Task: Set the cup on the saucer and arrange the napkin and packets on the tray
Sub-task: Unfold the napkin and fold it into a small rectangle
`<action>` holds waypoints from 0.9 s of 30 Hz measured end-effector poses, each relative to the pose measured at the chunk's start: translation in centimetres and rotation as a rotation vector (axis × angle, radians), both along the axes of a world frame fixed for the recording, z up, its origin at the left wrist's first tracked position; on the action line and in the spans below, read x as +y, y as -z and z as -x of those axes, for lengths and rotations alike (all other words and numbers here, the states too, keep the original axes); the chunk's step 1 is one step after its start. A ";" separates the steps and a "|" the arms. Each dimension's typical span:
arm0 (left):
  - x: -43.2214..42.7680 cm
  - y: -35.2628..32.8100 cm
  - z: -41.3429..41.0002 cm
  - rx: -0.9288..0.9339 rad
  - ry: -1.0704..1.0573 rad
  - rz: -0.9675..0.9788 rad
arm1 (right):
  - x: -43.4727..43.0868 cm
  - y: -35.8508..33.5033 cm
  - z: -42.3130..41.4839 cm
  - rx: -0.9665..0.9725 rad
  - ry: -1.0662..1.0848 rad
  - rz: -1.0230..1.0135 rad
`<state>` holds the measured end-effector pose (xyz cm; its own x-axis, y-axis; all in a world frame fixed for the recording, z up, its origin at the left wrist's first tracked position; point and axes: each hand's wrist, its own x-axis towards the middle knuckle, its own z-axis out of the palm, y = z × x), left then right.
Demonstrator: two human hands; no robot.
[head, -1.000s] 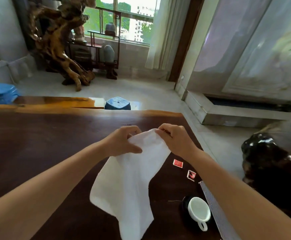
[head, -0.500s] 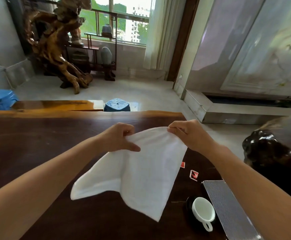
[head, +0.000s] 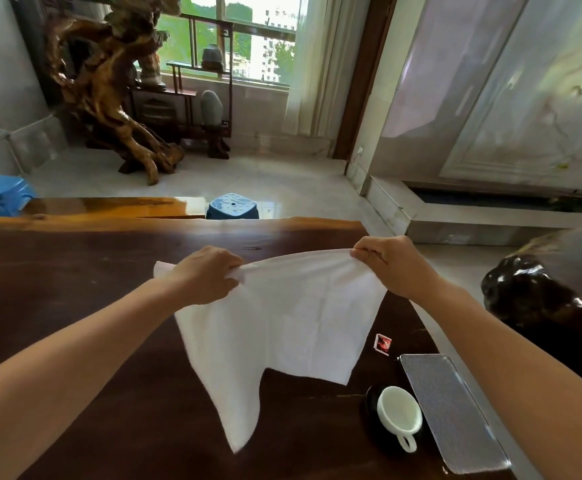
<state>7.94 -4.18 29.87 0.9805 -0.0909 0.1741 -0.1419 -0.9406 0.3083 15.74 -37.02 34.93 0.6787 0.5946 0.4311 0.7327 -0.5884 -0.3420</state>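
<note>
A white cloth napkin [head: 282, 327] hangs spread in the air above the dark wooden table [head: 74, 278]. My left hand [head: 209, 273] pinches its upper edge on the left and my right hand [head: 386, 263] pinches the upper right corner. A white cup [head: 399, 412] sits on a black saucer [head: 371, 398] at the lower right. Beside it lies a ribbed silver tray [head: 452, 410] with nothing on it. One red packet [head: 383, 344] lies on the table just beyond the tray. The napkin may hide another packet.
The table's right edge runs close past the tray. A dark glossy rock-like object [head: 542, 299] stands off the table at the right. Blue stools [head: 232, 206] sit beyond the far edge, and a carved root sculpture [head: 109, 81] stands on the floor.
My hands have moved apart and drawn the napkin wider, so it now hangs as a broad sheet. It now covers the second red packet.
</note>
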 end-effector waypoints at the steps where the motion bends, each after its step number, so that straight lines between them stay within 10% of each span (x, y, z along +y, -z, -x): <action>1: 0.3 0.2 0.2 -0.024 -0.007 0.001 | -0.4 0.2 -0.2 0.003 0.023 0.009; 15: 2.1 0.6 0.2 -0.153 -0.153 0.036 | -2.8 5.1 -2.3 0.199 0.294 0.325; 27: 4.3 -7.2 -2.1 -0.539 -0.349 0.021 | -2.7 0.0 -6.2 -0.192 0.405 0.105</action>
